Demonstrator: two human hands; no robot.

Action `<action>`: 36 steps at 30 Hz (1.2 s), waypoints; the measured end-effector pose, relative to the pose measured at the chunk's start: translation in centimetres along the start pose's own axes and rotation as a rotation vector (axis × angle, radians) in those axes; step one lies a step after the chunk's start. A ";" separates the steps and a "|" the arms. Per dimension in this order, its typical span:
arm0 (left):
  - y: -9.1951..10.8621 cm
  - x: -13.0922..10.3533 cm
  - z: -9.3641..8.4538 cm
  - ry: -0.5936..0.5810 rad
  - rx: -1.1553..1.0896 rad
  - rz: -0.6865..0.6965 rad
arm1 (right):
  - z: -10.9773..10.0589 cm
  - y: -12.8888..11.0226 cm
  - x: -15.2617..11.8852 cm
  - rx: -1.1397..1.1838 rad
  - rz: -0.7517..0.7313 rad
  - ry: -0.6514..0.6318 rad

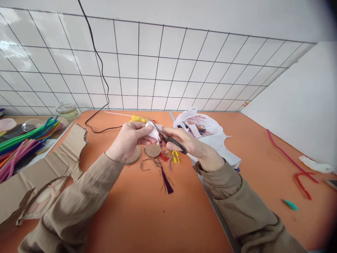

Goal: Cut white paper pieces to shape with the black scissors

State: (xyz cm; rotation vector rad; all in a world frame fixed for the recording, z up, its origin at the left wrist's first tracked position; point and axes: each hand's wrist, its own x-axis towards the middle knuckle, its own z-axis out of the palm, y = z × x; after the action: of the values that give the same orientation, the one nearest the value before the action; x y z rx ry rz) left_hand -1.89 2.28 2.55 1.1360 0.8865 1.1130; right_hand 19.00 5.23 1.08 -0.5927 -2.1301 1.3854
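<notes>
1. the step in hand looks like trimming: the left hand (133,137) holds a white scrap (153,132), cloth or paper, up to the scissors (165,138) in the right hand (184,139).
2. the left thumb and fingers are pinching the scrap, which is held above the orange table (147,218), just beyond two round cardboard discs (152,150).
3. the right fingers are curled about the black handles; which of them sit in the loops, i cannot tell. one blade runs along the scrap's right side; whether the edge lies between both blades is too small to tell.
4. near the hands lie a purple tassel (166,182), a yellow strip (175,157), loose fibres and, behind, a yellow glue gun (138,118). a white bag (210,125) lies to the right.
5. the next move, i judge, calls for the scrap held taut, the left fingertips kept clear of the blades, and a small, even squeeze of the handles, since a soft scrap could fold rather than cut.
</notes>
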 end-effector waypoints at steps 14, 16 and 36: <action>0.3 -0.1 0.2 -0.012 -0.004 -0.014 | -0.1 0.2 -0.1 0.036 0.002 0.000; 0.3 -0.1 0.1 -0.013 -0.008 -0.016 | -0.2 0.2 -0.1 0.025 0.004 0.003; 0.6 -0.3 0.2 -0.026 -0.033 -0.031 | -0.1 -1.0 -0.3 0.002 0.016 -0.048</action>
State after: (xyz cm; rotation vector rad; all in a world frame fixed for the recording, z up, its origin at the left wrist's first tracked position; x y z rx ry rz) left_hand -1.92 1.99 3.13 1.1040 0.8600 1.0822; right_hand 19.25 4.76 1.94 -0.5829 -2.1657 1.4232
